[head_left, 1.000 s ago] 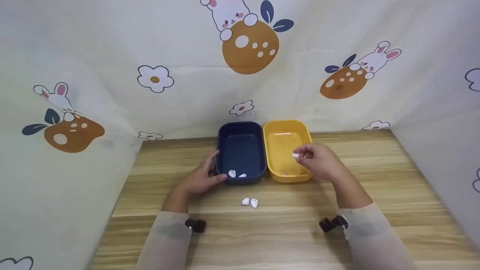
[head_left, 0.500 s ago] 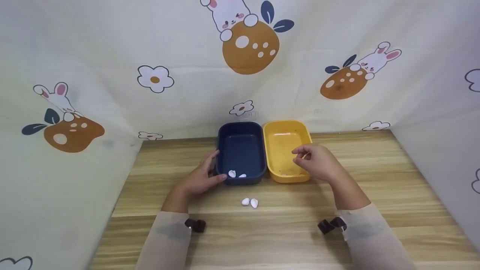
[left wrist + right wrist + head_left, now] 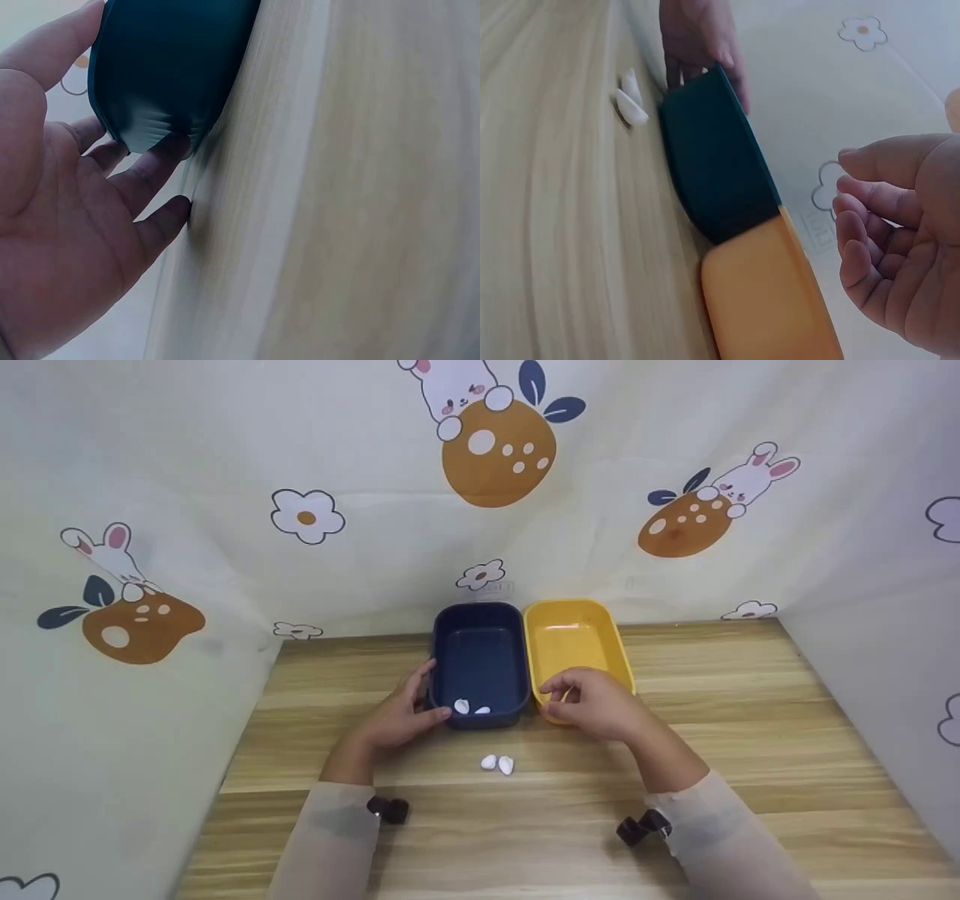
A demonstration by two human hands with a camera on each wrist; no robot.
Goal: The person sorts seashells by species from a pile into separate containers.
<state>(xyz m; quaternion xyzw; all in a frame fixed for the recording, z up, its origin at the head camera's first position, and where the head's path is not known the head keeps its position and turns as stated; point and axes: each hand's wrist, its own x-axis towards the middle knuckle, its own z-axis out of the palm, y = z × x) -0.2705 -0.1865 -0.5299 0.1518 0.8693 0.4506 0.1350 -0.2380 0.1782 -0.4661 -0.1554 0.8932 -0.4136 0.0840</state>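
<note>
Nearest to the person, on the wooden table [image 3: 750, 720], two dark clips lie close to the sleeves: one [image 3: 388, 808] by the left sleeve and one [image 3: 637, 826] by the right sleeve. A little farther, two white shells [image 3: 498, 763] lie touching each other on the bare wood, just in front of the blue tray [image 3: 477, 660].

The left hand [image 3: 397, 718] holds the near left corner of the blue tray, the thumb against its front wall and the fingers curved around its side. The right hand [image 3: 596, 706] hovers over the near end of the yellow tray [image 3: 570, 634] with loosely curled fingers and nothing between them; it covers that end of the tray, so what lies below it cannot be seen.

Inside the blue tray, two white shells [image 3: 470, 707] rest at the near end. The two trays stand side by side, touching. Behind them hangs a cloth [image 3: 375, 472] printed with rabbits and flowers.
</note>
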